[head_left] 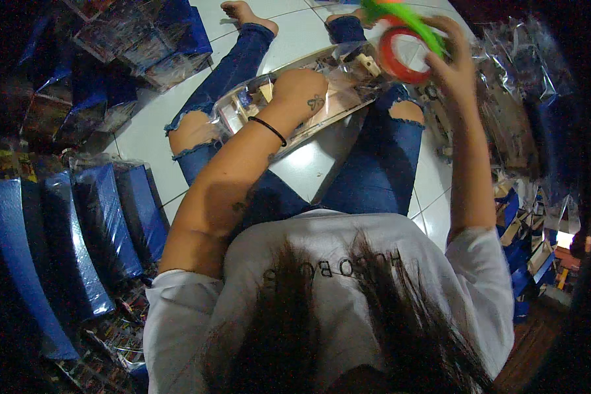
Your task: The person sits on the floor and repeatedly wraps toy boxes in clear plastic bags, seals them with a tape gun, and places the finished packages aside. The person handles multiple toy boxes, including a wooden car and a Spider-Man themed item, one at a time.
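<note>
A shallow, light-coloured tray in clear plastic wrap (228, 113) lies slantwise across my legs, with small pale wooden pieces showing inside. My left hand (301, 90) is curled on its far side. The back of the hand hides most of its fingers and what they press on. Above the tray's right end, my right hand (454, 62) grips a bright green tape dispenser (414, 21), slightly smeared by motion. A red-rimmed roll of tape (388, 56) hangs on the dispenser, close to the tray but seemingly apart from it.
Plastic-wrapped blue packages (105, 203) stand in a row at my left. More wrapped packages (144, 46) are heaped at the far left, and a stack of wrapped goods (512, 98) rises at the right. Beneath me is white tiled floor (308, 174).
</note>
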The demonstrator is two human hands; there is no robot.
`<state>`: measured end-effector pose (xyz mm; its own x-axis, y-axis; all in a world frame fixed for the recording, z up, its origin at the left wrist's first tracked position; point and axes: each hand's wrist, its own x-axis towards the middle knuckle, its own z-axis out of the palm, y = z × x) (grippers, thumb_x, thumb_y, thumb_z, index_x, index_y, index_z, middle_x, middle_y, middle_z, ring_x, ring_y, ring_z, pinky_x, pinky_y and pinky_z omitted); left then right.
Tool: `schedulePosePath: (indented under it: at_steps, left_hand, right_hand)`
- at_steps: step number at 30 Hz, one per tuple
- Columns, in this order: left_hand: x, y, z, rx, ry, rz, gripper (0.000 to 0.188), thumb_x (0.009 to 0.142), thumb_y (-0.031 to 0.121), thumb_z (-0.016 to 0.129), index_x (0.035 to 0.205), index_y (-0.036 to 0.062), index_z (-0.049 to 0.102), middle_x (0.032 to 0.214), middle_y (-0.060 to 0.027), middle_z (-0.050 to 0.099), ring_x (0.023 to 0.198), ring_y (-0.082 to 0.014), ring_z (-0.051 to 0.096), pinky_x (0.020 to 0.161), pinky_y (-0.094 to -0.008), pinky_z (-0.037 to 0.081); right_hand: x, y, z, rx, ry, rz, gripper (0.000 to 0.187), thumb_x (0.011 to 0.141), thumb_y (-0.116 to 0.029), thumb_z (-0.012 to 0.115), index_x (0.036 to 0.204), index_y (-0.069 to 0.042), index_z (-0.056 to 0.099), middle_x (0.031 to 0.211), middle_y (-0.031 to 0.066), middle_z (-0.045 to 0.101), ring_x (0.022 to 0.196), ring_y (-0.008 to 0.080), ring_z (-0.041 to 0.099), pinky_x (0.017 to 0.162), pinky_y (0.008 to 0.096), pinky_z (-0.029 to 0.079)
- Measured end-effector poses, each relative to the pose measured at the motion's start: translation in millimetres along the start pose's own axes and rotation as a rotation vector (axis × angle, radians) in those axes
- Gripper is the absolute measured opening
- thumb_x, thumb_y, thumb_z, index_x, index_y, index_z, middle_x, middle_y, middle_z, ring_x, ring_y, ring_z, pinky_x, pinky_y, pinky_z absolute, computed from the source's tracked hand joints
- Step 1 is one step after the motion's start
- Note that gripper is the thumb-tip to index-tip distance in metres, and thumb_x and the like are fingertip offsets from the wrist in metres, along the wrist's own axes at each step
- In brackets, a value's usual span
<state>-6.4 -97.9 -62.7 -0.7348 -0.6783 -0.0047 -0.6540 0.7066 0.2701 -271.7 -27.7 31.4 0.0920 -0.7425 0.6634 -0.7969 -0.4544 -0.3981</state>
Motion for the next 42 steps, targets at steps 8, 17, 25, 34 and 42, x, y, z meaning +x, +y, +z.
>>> schedulePosePath:
  at_steps: [8,17,25,34,42]
  left_hand:
    - [-2.0,-0.8,-0.4,-0.073,0.055,-0.004,0.022,0.077,0.016,0.055,0.082,0.0030,0.073,0.086,-0.0179,0.070,0.080,-0.0328,0.069,0.071,-0.0435,0.055]
    - [-0.7,-5.6,3.4,-0.173,0.071,-0.006,0.025,0.079,0.019,0.054,0.082,0.0010,0.070,0.085,-0.0222,0.068,0.079,-0.0379,0.067,0.070,-0.0483,0.053]
    - [12.5,-24.1,1.6,-0.104,0.087,0.017,0.024,0.076,0.019,0.056,0.081,-0.0001,0.070,0.085,-0.0223,0.068,0.078,-0.0389,0.068,0.068,-0.0481,0.054]
    - [-3.1,-4.7,9.9,-0.087,0.132,0.086,0.020,0.076,0.016,0.056,0.079,0.0032,0.071,0.081,-0.0215,0.068,0.073,-0.0372,0.068,0.066,-0.0480,0.055]
    - [-7.1,4.5,3.3,-0.077,0.104,-0.006,0.020,0.078,0.017,0.056,0.079,0.0058,0.073,0.081,-0.0167,0.070,0.076,-0.0311,0.070,0.066,-0.0430,0.056]
  right_hand:
    - [122.9,-11.3,133.3,-0.309,-0.857,0.471,0.045,0.072,-0.037,0.071,0.104,-0.005,0.068,0.091,0.0143,0.069,0.078,0.0267,0.066,0.073,0.0375,0.053]
    - [176.5,-48.8,177.4,-0.503,-1.275,0.756,0.037,0.075,-0.036,0.065,0.098,-0.007,0.068,0.093,0.0153,0.068,0.083,0.0286,0.064,0.072,0.0434,0.051]
    - [18.6,-90.4,20.8,-0.147,-0.561,0.452,0.035,0.073,-0.024,0.073,0.099,-0.001,0.068,0.094,0.0130,0.069,0.085,0.0234,0.066,0.080,0.0346,0.052]
    - [89.3,14.0,39.3,0.342,-0.626,0.800,0.039,0.089,-0.035,0.055,0.106,-0.001,0.066,0.093,0.0070,0.066,0.072,0.0143,0.059,0.062,0.0277,0.047]
    - [135.2,17.1,129.3,-0.280,-0.933,0.157,0.030,0.082,-0.022,0.061,0.101,-0.001,0.068,0.093,0.0100,0.066,0.083,0.0177,0.062,0.077,0.0300,0.050]
